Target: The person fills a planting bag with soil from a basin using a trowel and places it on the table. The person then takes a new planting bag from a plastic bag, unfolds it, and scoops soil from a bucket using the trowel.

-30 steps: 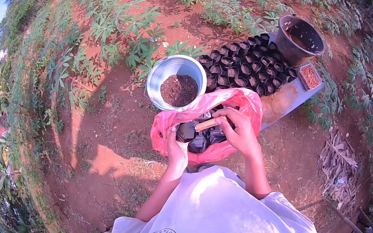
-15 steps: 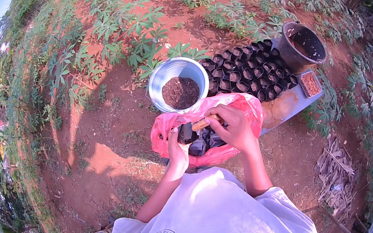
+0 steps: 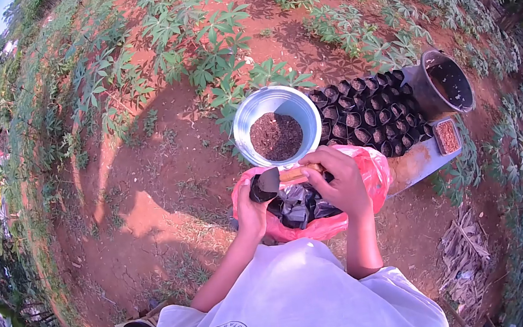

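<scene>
Handle point(image 3: 292, 174) wood; pink bag point(image 3: 375, 174) wrinkled plastic; soil point(image 3: 276, 137) rough, matt.

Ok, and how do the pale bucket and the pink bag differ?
The pale bucket has a smooth, round rim; the pink bag has a crumpled, uneven mouth. The bucket is bluish-white, the bag bright pink. Brown soil lies in the bucket, black plastic in the bag. Both are open at the top.
</scene>
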Demonstrator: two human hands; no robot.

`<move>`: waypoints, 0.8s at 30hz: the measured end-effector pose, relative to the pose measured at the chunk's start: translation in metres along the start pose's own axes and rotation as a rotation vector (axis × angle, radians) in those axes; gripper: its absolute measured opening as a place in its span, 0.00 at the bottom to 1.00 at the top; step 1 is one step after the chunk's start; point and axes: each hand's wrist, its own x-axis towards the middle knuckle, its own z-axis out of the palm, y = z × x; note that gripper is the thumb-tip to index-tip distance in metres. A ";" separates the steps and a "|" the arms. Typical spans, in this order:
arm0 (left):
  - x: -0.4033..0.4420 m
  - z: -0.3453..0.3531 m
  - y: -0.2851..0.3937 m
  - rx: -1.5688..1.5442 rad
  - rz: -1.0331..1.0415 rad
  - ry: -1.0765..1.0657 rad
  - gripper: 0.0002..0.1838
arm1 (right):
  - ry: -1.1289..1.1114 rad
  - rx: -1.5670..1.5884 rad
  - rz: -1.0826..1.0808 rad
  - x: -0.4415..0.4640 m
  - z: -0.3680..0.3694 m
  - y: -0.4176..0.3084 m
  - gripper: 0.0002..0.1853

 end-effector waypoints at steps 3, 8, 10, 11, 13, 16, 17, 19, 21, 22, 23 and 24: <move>0.021 -0.021 0.004 -0.066 0.004 0.049 0.16 | 0.106 0.023 0.024 0.007 0.003 0.008 0.07; 0.046 -0.050 0.022 -0.079 -0.007 0.109 0.17 | 0.241 -0.125 0.166 0.016 0.011 0.033 0.06; 0.055 -0.056 0.032 -0.092 0.010 0.106 0.18 | 0.219 -0.152 0.234 0.018 0.023 0.048 0.06; 0.064 -0.066 0.032 -0.084 0.000 0.114 0.18 | 0.192 -0.178 0.285 0.018 0.031 0.061 0.06; 0.075 -0.073 0.038 -0.099 -0.044 0.093 0.19 | 0.171 -0.209 0.358 0.019 0.048 0.081 0.07; 0.092 -0.080 0.046 -0.093 -0.090 0.079 0.21 | 0.138 -0.245 0.464 0.017 0.070 0.097 0.07; 0.096 -0.083 0.048 -0.054 -0.083 0.070 0.21 | 0.131 -0.254 0.492 0.016 0.074 0.100 0.08; 0.104 -0.078 0.061 -0.014 -0.091 0.054 0.21 | 0.138 -0.277 0.526 0.016 0.082 0.102 0.09; 0.109 -0.075 0.071 -0.012 -0.120 0.024 0.21 | 0.135 -0.283 0.564 0.016 0.089 0.100 0.09; 0.114 -0.078 0.072 -0.012 -0.135 0.017 0.21 | 0.141 -0.294 0.576 0.015 0.091 0.100 0.09; 0.120 -0.081 0.073 -0.006 -0.125 0.018 0.21 | 0.139 -0.296 0.594 0.014 0.093 0.100 0.09; 0.125 -0.085 0.074 0.002 -0.113 0.018 0.21 | 0.138 -0.297 0.610 0.013 0.095 0.101 0.08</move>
